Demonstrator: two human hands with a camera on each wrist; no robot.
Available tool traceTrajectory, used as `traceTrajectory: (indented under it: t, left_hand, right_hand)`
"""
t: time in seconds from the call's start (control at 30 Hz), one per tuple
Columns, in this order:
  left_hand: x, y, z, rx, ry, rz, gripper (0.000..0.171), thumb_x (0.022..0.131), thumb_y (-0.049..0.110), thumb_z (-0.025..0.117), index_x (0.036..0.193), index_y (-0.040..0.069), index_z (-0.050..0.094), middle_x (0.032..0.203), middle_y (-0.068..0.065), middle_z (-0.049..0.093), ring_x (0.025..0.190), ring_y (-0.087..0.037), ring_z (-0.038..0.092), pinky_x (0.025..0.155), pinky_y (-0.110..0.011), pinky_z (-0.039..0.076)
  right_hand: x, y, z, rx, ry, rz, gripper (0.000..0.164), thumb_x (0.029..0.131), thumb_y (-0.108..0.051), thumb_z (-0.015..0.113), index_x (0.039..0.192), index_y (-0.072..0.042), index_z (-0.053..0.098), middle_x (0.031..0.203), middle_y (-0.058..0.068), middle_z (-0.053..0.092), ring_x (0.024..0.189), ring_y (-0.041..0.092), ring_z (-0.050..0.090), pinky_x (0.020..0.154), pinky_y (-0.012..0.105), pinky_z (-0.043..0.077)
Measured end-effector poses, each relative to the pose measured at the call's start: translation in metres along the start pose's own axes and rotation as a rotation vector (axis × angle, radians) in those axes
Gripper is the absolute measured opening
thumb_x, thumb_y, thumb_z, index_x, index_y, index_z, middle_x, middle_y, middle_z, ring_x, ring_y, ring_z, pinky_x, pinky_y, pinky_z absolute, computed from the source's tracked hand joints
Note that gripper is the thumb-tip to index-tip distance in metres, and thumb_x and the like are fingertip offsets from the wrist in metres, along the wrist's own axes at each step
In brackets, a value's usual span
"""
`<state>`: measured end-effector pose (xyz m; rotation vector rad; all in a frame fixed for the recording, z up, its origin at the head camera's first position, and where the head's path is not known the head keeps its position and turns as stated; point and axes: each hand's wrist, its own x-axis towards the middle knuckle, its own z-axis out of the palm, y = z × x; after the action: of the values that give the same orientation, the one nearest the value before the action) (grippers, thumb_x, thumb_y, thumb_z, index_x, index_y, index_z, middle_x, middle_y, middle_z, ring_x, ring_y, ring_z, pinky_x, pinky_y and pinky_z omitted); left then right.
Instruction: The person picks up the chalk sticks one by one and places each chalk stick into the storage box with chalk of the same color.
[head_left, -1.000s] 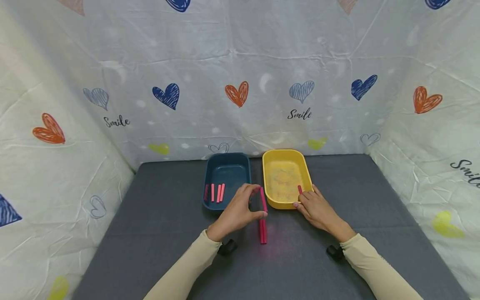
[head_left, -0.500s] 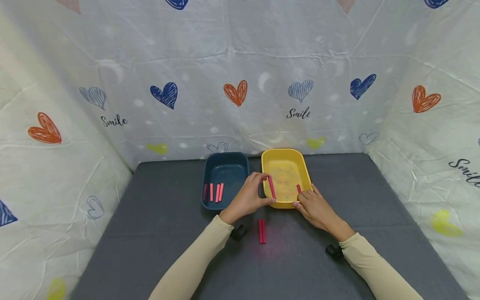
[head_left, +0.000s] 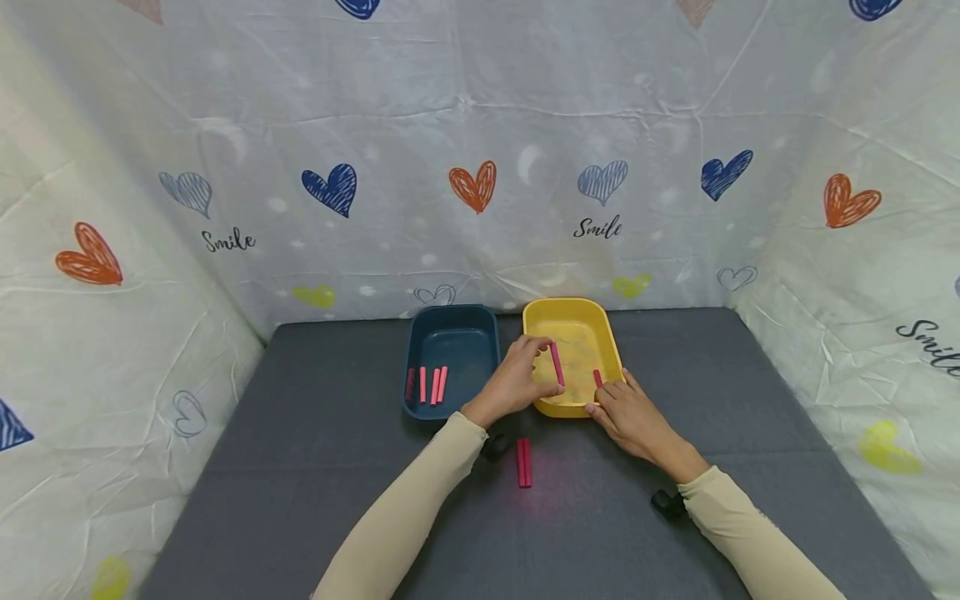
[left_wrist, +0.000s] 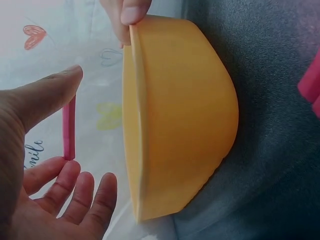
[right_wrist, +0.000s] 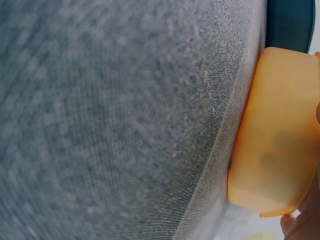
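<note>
My left hand (head_left: 516, 377) is above the left part of the yellow tray (head_left: 570, 312). It holds a slim dark pink stick (left_wrist: 69, 130) by its two ends, thumb at one and fingertips at the other. Its remaining fingers are spread apart in the left wrist view. At the tray's near right corner, my right hand (head_left: 633, 417) grips the rim, thumb outside and fingers over the inside. Another dark pink stick (head_left: 597, 377) shows in the tray just beyond those fingers, its lower part hidden by them.
Left of the yellow tray stands a dark blue tray (head_left: 453, 311) with several lighter pink sticks (head_left: 436, 387) in it. Two dark pink sticks (head_left: 523, 463) lie side by side on the grey table (head_left: 315, 500) in front. A printed cloth (head_left: 405, 100) hangs behind.
My left hand has carried its dark pink stick from over the table, between the trays, rightward and away from me to above the yellow tray. The right hand has kept its place on the rim.
</note>
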<state>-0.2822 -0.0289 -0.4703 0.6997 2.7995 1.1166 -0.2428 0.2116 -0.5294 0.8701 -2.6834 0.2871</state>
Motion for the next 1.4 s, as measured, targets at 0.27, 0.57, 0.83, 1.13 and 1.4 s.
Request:
traceTrajectory:
  t: [0.27,0.57,0.83,1.13,1.4]
  left_hand:
    - [0.016,0.007,0.008,0.034,-0.005,-0.006,0.077,0.080,0.034,0.082,0.143,0.011,0.044,0.135,-0.007,0.049,0.121,-0.024,0.050,0.101,-0.038,0.049]
    - [0.033,0.011,0.021,0.051,-0.021,-0.056,0.075,0.081,0.033,0.081,0.142,0.009,0.045,0.137,-0.008,0.049,0.124,-0.023,0.051,0.103,-0.037,0.048]
    - [0.046,0.012,0.033,0.102,-0.042,-0.058,0.074,0.080,0.032,0.082,0.141,0.006,0.047,0.134,-0.010,0.051,0.123,-0.024,0.049,0.103,-0.034,0.047]
    - [0.054,0.017,0.044,0.172,-0.063,-0.095,0.071,0.079,0.032,0.082,0.137,0.007,0.050,0.130,-0.011,0.053,0.120,-0.026,0.051,0.102,-0.034,0.047]
    - [0.060,0.019,0.051,0.206,-0.097,-0.142,0.072,0.077,0.032,0.084,0.136,0.008,0.050,0.129,-0.010,0.054,0.118,-0.025,0.049,0.102,-0.033,0.048]
  right_hand:
    - [0.000,0.000,0.001,-0.001,0.015,-0.013,0.023,0.100,-0.030,0.055,0.087,-0.012,0.057,0.084,0.003,0.058,0.094,0.027,0.061,0.115,0.060,0.028]
    - [0.001,0.000,0.002,-0.025,0.034,-0.025,0.023,0.100,-0.029,0.056,0.087,-0.011,0.058,0.085,0.005,0.060,0.095,0.027,0.062,0.113,0.061,0.031]
    - [0.001,0.000,0.004,-0.018,0.065,-0.035,0.022,0.098,-0.028,0.058,0.086,-0.010,0.058,0.083,0.004,0.059,0.093,0.028,0.062,0.111,0.062,0.033]
    - [0.000,0.001,0.004,-0.006,0.072,-0.044,0.026,0.101,-0.031,0.053,0.083,-0.012,0.055,0.080,0.005,0.057,0.092,0.029,0.061,0.112,0.061,0.031]
    - [0.000,0.002,0.005,0.001,0.068,-0.043,0.024,0.099,-0.029,0.056,0.083,-0.012,0.055,0.080,0.004,0.056,0.091,0.028,0.060,0.113,0.060,0.030]
